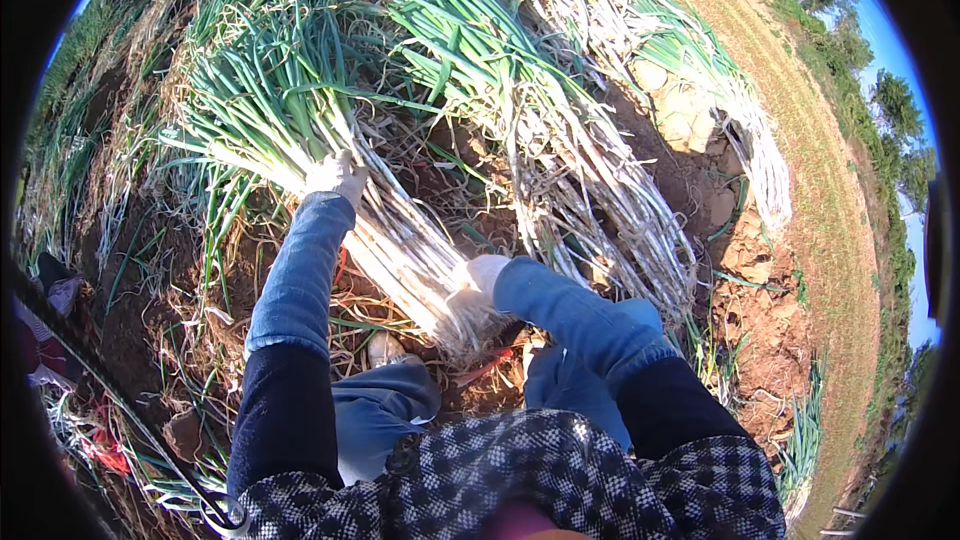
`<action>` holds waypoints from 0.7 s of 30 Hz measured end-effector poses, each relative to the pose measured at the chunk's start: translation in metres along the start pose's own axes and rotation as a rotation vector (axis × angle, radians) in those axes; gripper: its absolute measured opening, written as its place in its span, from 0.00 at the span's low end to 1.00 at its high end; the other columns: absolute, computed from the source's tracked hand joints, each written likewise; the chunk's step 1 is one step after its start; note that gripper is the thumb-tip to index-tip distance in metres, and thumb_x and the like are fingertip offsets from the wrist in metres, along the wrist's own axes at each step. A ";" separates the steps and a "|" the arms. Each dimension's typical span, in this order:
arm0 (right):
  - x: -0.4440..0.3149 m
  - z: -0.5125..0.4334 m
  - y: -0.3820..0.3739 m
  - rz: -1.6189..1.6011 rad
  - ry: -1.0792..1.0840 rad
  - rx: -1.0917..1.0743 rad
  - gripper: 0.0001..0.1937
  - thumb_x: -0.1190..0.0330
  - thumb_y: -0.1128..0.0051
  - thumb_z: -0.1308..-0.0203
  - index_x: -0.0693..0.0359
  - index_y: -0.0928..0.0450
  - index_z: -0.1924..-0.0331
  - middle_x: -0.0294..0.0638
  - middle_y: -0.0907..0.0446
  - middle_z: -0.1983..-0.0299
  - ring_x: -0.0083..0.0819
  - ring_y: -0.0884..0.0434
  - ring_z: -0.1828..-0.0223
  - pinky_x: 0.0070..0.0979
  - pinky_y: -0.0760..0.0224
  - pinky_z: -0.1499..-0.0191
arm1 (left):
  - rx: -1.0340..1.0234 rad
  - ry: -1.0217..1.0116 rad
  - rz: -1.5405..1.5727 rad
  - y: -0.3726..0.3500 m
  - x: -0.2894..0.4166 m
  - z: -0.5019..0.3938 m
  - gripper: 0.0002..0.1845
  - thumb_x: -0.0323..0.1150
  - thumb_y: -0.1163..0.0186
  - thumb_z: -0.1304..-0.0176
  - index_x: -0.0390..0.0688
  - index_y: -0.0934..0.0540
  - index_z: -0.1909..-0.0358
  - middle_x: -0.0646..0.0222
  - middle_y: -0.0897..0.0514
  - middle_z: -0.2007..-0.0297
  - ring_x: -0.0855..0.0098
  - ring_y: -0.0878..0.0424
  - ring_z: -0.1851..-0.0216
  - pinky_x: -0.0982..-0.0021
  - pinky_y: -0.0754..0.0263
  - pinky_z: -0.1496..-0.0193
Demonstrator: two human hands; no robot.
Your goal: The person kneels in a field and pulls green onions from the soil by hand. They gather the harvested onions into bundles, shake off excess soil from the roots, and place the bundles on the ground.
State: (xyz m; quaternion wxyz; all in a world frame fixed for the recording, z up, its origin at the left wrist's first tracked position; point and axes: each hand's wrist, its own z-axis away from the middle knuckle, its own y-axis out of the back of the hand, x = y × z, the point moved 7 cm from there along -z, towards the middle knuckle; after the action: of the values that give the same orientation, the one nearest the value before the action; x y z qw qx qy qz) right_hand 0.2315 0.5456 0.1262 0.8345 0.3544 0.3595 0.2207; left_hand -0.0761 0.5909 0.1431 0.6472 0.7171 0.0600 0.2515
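A large bundle of long green onions (401, 229) lies across the soil before me, its leaves towards the upper left and its roots near my feet. My left hand (337, 176), in a pale glove, rests on the bundle where green leaves meet white stalks; its fingers are partly hidden among them. Lower down, my right hand (480, 281), also gloved, is against the white stalks just above the roots. Its fingertips are hard to make out. A red strip (486, 366) lies on the ground by the roots.
Another heap of green onions (585, 157) lies to the right, with a further bunch (757, 157) beyond it. Standing onion plants (75, 165) fill the far left. Red netting or plastic (109, 450) lies lower left, near part of another person (56, 292).
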 end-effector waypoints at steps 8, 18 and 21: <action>0.176 0.214 0.159 0.227 -0.212 0.788 0.19 0.52 0.39 0.41 0.59 0.17 0.58 0.51 0.14 0.61 0.52 0.15 0.57 0.44 0.22 0.53 | -0.494 0.076 0.581 -0.038 0.074 0.056 0.25 0.49 0.40 0.33 0.38 0.16 0.46 0.61 0.13 0.54 0.66 0.17 0.54 0.66 0.25 0.49; 0.276 0.282 0.022 0.028 -0.603 0.690 0.17 0.54 0.41 0.39 0.58 0.18 0.57 0.53 0.14 0.60 0.53 0.15 0.56 0.48 0.24 0.50 | -0.820 0.376 1.425 -0.130 0.256 0.161 0.15 0.44 0.39 0.28 0.44 0.17 0.51 0.72 0.15 0.63 0.73 0.19 0.65 0.71 0.23 0.57; 0.270 0.290 0.016 -0.001 -0.634 0.777 0.17 0.53 0.41 0.38 0.58 0.19 0.56 0.52 0.14 0.62 0.53 0.15 0.58 0.49 0.24 0.52 | -0.947 0.417 1.378 -0.165 0.290 0.197 0.16 0.45 0.39 0.28 0.45 0.17 0.50 0.71 0.16 0.61 0.70 0.20 0.61 0.65 0.22 0.52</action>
State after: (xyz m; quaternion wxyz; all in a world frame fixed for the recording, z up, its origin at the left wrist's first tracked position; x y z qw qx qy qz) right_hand 0.6236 0.5988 0.1607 0.7091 0.6885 0.1441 -0.0486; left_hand 0.3011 0.5592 0.0602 0.5569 0.1874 -0.3823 0.7132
